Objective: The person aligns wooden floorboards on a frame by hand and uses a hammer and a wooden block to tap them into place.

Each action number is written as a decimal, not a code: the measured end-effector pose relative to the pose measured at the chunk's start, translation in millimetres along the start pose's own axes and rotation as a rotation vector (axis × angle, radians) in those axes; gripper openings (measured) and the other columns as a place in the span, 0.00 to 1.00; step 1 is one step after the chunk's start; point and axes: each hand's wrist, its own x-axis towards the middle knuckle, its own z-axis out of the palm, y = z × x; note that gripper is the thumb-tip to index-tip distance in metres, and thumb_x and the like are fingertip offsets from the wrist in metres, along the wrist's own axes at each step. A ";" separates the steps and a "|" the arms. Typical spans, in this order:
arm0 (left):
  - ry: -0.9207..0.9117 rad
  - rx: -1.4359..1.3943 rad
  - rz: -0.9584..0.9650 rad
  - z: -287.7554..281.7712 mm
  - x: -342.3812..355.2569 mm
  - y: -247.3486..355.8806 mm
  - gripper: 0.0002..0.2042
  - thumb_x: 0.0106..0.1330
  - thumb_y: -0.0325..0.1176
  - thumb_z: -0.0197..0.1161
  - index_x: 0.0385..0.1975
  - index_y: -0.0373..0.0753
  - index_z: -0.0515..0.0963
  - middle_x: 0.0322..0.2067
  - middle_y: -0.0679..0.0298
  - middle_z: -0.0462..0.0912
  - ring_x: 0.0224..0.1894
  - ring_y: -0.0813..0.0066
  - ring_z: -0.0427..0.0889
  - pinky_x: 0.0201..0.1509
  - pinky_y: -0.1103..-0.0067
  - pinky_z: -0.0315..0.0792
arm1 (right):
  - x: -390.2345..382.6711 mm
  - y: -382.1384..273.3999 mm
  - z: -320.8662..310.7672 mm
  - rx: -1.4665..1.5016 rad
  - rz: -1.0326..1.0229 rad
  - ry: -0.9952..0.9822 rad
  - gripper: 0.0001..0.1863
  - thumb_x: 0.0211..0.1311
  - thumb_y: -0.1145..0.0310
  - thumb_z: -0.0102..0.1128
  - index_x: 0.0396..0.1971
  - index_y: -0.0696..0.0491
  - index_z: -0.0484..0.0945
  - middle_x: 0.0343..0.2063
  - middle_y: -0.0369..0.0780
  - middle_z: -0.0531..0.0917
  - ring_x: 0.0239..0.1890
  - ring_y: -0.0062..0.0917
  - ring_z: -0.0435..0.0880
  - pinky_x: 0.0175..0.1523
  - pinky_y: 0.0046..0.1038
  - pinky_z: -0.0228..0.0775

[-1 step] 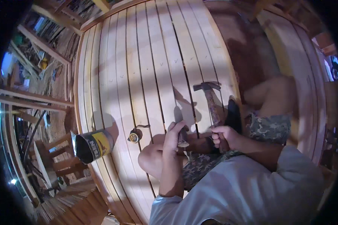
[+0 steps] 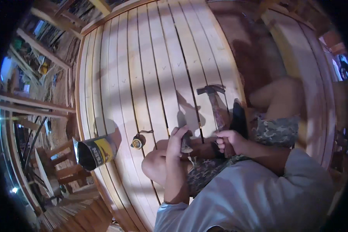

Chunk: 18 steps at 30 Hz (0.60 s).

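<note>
Nearest, your left hand (image 2: 178, 140) pinches a small dark object, too small to identify, against the plank deck (image 2: 150, 69). Just beside it, your right hand (image 2: 229, 141) is closed around the handle of 1 claw hammer (image 2: 216, 104), head raised beyond both hands. Farther left: 1 tape measure (image 2: 137, 143) and 1 open can (image 2: 94, 152) on its side.

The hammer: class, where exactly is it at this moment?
In the head view, right of centre: the hammer is in the right hand, its head over the pale wooden slats, beside the left hand.
</note>
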 end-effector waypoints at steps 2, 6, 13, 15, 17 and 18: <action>0.018 -0.029 -0.006 -2.0 -0.8 -3.6 0.13 0.64 0.42 0.66 0.33 0.37 0.75 0.27 0.60 0.80 0.23 0.75 0.77 0.25 0.79 0.72 | 2.6 1.7 -2.3 -0.015 0.023 -0.017 0.06 0.68 0.60 0.55 0.35 0.44 0.73 0.22 0.29 0.72 0.23 0.20 0.71 0.34 0.30 0.65; -0.006 -0.039 0.017 -9.0 6.0 -11.1 0.14 0.64 0.43 0.66 0.33 0.38 0.75 0.27 0.61 0.81 0.23 0.74 0.78 0.27 0.79 0.73 | 3.7 2.9 -3.7 -0.034 0.007 0.022 0.08 0.68 0.59 0.56 0.37 0.47 0.74 0.23 0.31 0.74 0.22 0.21 0.72 0.32 0.31 0.68; -0.062 -0.162 -0.033 -15.9 11.3 -15.7 0.15 0.65 0.43 0.65 0.37 0.39 0.73 0.27 0.60 0.80 0.20 0.71 0.79 0.20 0.77 0.76 | -1.2 -0.5 -5.3 0.028 -0.023 0.007 0.17 0.71 0.49 0.52 0.40 0.49 0.73 0.20 0.32 0.73 0.22 0.22 0.73 0.29 0.32 0.69; -0.162 -0.225 -0.094 -18.1 12.2 -17.3 0.15 0.67 0.43 0.64 0.38 0.36 0.72 0.28 0.59 0.79 0.21 0.71 0.79 0.21 0.76 0.78 | 0.2 -0.1 -7.8 0.007 -0.036 0.003 0.20 0.72 0.45 0.50 0.42 0.49 0.72 0.20 0.32 0.72 0.22 0.22 0.73 0.29 0.32 0.69; -0.196 -0.285 -0.087 -16.0 13.0 -18.9 0.15 0.68 0.42 0.62 0.38 0.35 0.72 0.29 0.58 0.79 0.21 0.71 0.80 0.21 0.76 0.79 | -1.8 -0.6 -9.5 -0.002 -0.038 0.020 0.20 0.72 0.45 0.50 0.42 0.49 0.72 0.20 0.32 0.72 0.22 0.22 0.73 0.29 0.32 0.68; -0.233 -0.351 -0.081 -15.0 12.1 -18.8 0.15 0.69 0.41 0.61 0.38 0.33 0.72 0.29 0.57 0.78 0.22 0.70 0.80 0.21 0.76 0.79 | -2.6 -1.0 -8.8 -0.015 -0.040 0.041 0.20 0.72 0.45 0.50 0.42 0.49 0.72 0.20 0.32 0.72 0.21 0.22 0.73 0.29 0.32 0.68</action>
